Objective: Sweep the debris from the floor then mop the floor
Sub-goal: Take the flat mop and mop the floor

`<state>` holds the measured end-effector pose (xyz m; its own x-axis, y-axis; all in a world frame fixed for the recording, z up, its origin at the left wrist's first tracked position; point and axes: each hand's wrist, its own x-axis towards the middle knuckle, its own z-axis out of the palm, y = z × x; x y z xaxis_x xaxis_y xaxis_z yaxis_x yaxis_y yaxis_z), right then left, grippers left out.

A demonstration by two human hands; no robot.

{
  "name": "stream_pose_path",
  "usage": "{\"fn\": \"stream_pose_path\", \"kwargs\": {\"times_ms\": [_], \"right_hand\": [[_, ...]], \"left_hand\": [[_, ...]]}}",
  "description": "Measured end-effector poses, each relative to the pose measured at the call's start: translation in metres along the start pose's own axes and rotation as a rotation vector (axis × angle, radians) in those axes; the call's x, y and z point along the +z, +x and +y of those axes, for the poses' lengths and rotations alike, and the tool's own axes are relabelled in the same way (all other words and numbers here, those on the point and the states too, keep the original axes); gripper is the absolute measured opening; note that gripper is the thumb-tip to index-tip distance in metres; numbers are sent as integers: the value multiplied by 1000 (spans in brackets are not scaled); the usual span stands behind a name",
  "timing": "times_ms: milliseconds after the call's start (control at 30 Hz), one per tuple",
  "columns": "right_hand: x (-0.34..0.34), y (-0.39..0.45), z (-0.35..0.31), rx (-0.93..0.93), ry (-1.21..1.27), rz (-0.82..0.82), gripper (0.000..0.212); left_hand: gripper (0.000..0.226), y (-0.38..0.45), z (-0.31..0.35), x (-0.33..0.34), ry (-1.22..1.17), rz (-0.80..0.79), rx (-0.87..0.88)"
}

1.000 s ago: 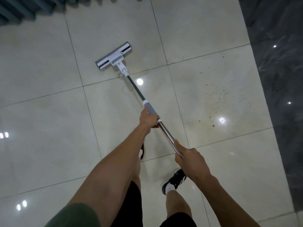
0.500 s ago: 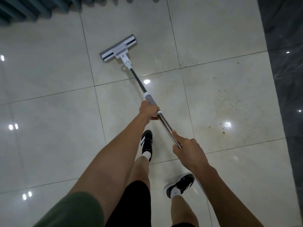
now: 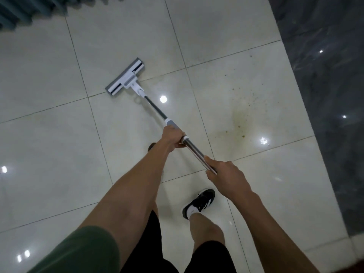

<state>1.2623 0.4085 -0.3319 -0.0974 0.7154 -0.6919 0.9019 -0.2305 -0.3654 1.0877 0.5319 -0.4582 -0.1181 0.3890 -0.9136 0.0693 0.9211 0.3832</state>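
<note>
Item one: flat mop with white plastic head and grey pad (image 3: 124, 77), lying flat on the glossy cream-tiled floor (image 3: 49, 134), ahead and to the left of where I stand, just beyond a grout line. Its pole runs back toward me, dark near the head, then a grey sleeve, then bare polished metal (image 3: 195, 151).

Item two: my left hand (image 3: 172, 137), fingers curled round the pole at the lower end of the grey sleeve; this grip is clamped on the mop.

Item three: my right hand (image 3: 226, 175), lower on the metal section, fingers wrapped round it with the thumb lying along the pole; this grip is likewise clamped on the mop. The two hands are apart, with bare metal between them.

Item four: scatter of small brown debris specks and a yellowish stain (image 3: 242, 119) on the tile to the right of the pole, well apart from the mop head.

Item five: black-and-white sneaker with white sock (image 3: 199, 202), planted on the floor below my right hand.

Item six: dark grey marbled floor band (image 3: 325, 95) along the right edge.

Item seven: dark teal ribbed surface (image 3: 23, 10) at the top left corner; I cannot tell what it is.

Item eight: green sleeve (image 3: 82, 251) on my left arm.
</note>
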Motion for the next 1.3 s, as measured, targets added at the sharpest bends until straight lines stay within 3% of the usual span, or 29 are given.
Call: {"fn": "stream_pose_path", "kwargs": {"times_ms": [200, 467, 667, 800, 1033, 1300], "right_hand": [[10, -61, 84, 8, 19, 29, 46], [13, -129, 166, 52, 49, 125, 39], [19, -171, 200, 113, 118, 93, 45], [32, -173, 191, 126, 132, 105, 44], [45, -118, 129, 82, 178, 135, 49], [-14, 26, 19, 50, 185, 222, 46]], "left_hand": [[26, -38, -48, 79, 40, -48, -25], [16, -81, -90, 169, 117, -60, 19], [19, -107, -124, 211, 36, -57, 31], [19, -107, -123, 194, 8, -52, -26], [65, -72, -66, 138, 61, -37, 58], [41, 6, 89, 53, 134, -18, 166]]}}
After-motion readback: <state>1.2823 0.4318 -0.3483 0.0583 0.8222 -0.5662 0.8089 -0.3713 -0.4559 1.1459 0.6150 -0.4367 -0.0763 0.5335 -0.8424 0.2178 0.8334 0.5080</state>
